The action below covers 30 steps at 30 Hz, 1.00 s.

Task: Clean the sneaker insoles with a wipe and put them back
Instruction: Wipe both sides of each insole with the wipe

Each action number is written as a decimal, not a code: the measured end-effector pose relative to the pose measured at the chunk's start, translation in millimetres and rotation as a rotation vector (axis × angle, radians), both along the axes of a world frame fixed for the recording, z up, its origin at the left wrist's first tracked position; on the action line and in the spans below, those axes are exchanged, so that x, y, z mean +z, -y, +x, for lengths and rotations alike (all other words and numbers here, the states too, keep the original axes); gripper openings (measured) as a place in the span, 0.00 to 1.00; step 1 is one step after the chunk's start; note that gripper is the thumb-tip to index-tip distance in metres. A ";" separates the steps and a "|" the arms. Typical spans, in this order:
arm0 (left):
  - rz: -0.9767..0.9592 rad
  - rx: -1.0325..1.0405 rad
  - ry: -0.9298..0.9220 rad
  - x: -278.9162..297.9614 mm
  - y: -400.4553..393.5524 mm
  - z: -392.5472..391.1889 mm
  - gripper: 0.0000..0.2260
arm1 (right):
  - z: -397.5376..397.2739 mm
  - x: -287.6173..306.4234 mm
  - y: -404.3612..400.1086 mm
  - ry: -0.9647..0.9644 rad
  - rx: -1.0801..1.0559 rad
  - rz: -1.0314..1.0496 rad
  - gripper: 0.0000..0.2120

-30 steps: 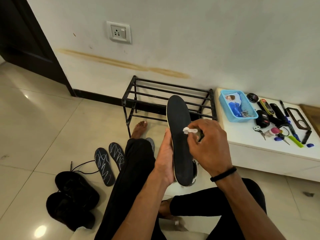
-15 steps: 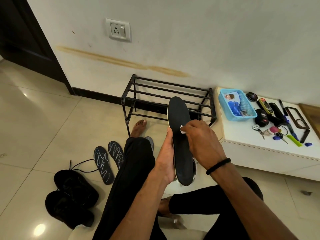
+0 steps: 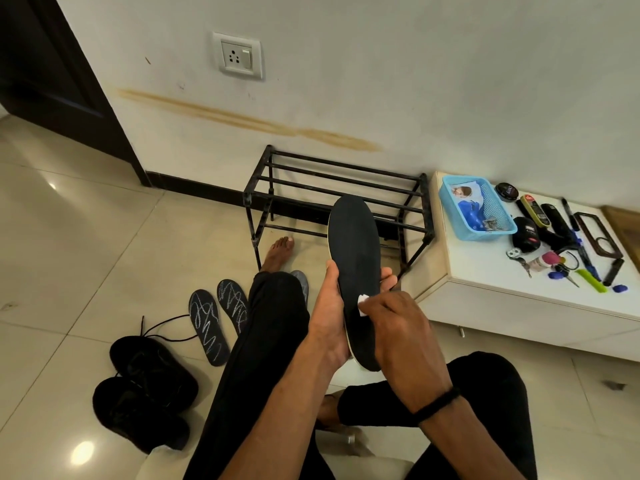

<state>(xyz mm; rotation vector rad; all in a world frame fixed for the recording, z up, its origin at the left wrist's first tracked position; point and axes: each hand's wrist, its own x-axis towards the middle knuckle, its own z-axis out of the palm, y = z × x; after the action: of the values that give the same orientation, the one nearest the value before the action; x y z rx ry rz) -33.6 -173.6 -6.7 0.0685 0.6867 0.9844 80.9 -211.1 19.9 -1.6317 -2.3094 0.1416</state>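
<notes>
- Left hand (image 3: 332, 327): grips the black insole (image 3: 355, 261) from behind at its lower half, thumb on one edge and fingertips showing at the other. The insole stands nearly upright, toe end up, above the person's lap.
- Right hand (image 3: 394, 327): pinches a small white wipe (image 3: 363, 305) and presses it on the insole face near the heel half.
- Risk, bending: the upper half of the insole is unsupported. Firm wiping pressure there would likely flex or crease it. Support behind the wiped zone is advised.
- Risk, slip: the grip is on the edges only. A damp surface or a hard downward stroke could push the insole out of the left hand onto the tile floor (image 3: 86, 237), soiling it again.
- Risk, poor coverage: the wipe is folded very small. Strips of the face may stay unwiped; the toe end appears not yet covered.
- Risk, mix-up: two insoles with white scribble marks (image 3: 221, 317) lie on the floor beside the black sneakers (image 3: 149, 386). A cleaned insole laid among them could be confused or fitted into the wrong shoe.
- Risk, damp refit: an insole put back wet may stick or bunch inside the sneaker.
</notes>
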 end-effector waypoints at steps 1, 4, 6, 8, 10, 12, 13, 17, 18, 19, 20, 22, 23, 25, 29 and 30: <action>-0.006 0.007 0.003 -1.5 -0.3 1.1 0.38 | 2.5 -1.0 7.6 -0.015 -0.004 -0.013 0.17; -0.007 0.044 0.020 -5.5 -1.3 3.8 0.38 | 10.3 1.0 30.6 -0.080 -0.005 -0.047 0.18; -0.006 0.060 0.042 -5.6 -2.5 2.3 0.38 | 13.1 6.4 48.3 -0.110 -0.009 -0.100 0.17; 0.006 0.068 0.044 -3.6 -3.8 -0.7 0.37 | 15.6 14.0 65.1 -0.197 -0.034 -0.198 0.16; 0.019 0.074 0.027 -0.6 -4.2 -3.4 0.36 | 16.8 29.9 73.7 -0.389 -0.107 -0.404 0.16; 0.026 0.075 0.023 0.9 -3.4 -3.9 0.36 | 15.3 52.3 72.6 -0.640 -0.180 -0.627 0.15; 0.036 0.070 0.023 1.6 -3.3 -3.3 0.36 | 14.3 61.8 68.1 -0.717 -0.199 -0.662 0.14; 0.081 0.008 0.011 2.3 -2.8 -0.6 0.36 | 13.8 77.7 30.6 -0.718 -0.231 -0.377 0.11; 0.087 0.004 -0.003 1.7 -2.8 -0.1 0.34 | 14.1 74.7 17.1 -0.650 -0.238 -0.284 0.11; 0.094 -0.001 -0.016 2.2 -2.4 0.6 0.32 | 14.4 70.0 4.1 -0.563 -0.233 -0.197 0.11; 0.098 -0.017 -0.032 1.8 -2.1 1.2 0.30 | 14.4 64.5 -8.1 -0.474 -0.216 -0.131 0.12; 0.094 -0.043 -0.066 2.0 -1.0 0.6 0.29 | 11.4 53.2 -29.1 -0.310 -0.157 -0.033 0.12; 0.088 -0.049 -0.062 2.6 -0.5 0.1 0.29 | 9.4 47.0 -36.6 -0.230 -0.120 0.003 0.12; 0.078 -0.039 -0.047 1.0 0.4 -1.6 0.28 | 4.2 35.0 -43.3 -0.105 -0.048 0.035 0.13; 0.088 -0.015 0.002 3.1 1.7 -4.5 0.29 | 6.4 21.2 -32.1 -0.046 0.012 0.082 0.16; 0.082 -0.013 0.004 3.1 1.0 -4.7 0.30 | 8.0 18.2 -25.9 -0.038 0.006 0.075 0.17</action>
<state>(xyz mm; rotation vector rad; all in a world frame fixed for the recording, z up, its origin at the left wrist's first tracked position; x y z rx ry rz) -38.3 -174.6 -3.6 0.1432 0.6412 0.9996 88.9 -185.2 38.1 -1.5723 -2.2636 0.0855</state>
